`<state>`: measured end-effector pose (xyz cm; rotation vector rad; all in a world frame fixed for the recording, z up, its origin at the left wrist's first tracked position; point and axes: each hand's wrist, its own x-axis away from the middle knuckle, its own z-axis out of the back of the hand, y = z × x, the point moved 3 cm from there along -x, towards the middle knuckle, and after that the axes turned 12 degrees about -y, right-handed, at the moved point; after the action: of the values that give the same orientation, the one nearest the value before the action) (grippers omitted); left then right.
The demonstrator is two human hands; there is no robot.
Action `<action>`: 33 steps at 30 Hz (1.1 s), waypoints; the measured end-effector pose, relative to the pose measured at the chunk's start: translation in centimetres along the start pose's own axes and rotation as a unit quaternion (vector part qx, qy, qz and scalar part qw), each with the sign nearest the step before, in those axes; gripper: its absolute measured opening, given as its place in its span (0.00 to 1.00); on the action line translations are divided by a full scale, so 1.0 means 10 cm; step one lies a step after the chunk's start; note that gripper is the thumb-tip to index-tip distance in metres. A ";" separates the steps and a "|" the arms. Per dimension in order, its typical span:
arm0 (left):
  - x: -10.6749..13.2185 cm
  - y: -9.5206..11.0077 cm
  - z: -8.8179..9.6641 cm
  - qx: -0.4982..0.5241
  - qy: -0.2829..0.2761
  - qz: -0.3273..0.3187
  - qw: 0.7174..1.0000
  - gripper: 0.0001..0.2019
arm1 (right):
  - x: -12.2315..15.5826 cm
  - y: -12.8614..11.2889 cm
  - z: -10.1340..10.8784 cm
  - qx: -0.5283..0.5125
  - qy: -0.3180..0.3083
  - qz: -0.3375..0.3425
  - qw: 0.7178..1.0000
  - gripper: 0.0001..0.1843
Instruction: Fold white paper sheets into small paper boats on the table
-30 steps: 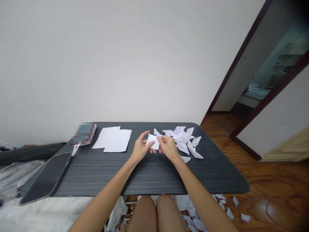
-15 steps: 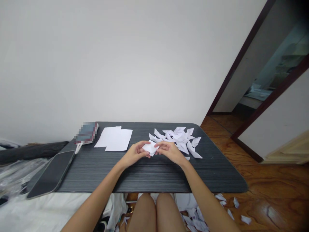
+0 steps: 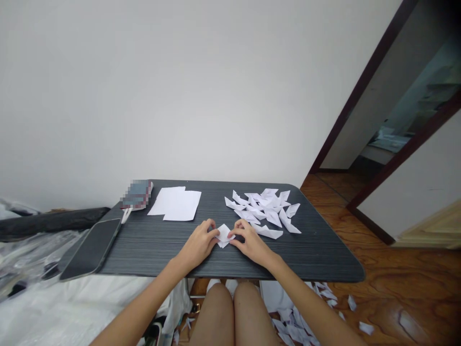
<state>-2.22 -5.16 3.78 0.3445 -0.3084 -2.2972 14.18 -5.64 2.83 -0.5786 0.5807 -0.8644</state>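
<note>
A small folded piece of white paper [image 3: 224, 234], roughly diamond-shaped, is between my two hands over the near middle of the dark table [image 3: 151, 250]. My left hand [image 3: 199, 241] pinches its left corner between thumb and fingers. On the opposite corner, my right hand [image 3: 248, 240] is closed with thumb and fingertips. Just beyond my right hand lies a loose pile of folded white paper pieces [image 3: 268, 204], pointed at their ends like little boats. Fine folds in the held paper are too small to make out.
White paper sheets [image 3: 182, 205] lie overlapping at the back left. A phone-like dark slab [image 3: 91, 247] rests at the table's left edge, near a blurred packet [image 3: 137, 194]. More folded paper pieces [image 3: 293, 322] lie on the floor below. A wall stands behind the table.
Both hands have come down and nearer with the folded paper, lowering it to the tabletop. Its grip has shifted to the side corners. The view has shifted slightly.
</note>
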 end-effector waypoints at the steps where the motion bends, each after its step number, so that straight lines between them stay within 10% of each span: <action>1: 0.00 -0.02 -0.01 0.022 -0.001 -0.013 1.000 0.10 | 0.01 -0.03 0.00 0.023 0.003 0.014 1.000 0.06; 22: -0.08 -0.27 -0.05 0.088 0.018 0.037 0.995 0.10 | -0.08 0.07 -0.05 0.099 -0.008 -0.037 0.994 0.09; 33: -0.15 -0.22 -0.12 -0.042 -0.015 0.226 0.973 0.08 | -0.26 0.05 -0.08 0.253 -0.100 -0.121 0.955 0.12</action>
<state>-2.27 -2.76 2.15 0.1737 -0.2712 -1.8605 12.54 -3.40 2.51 -0.2640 0.0890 -1.1233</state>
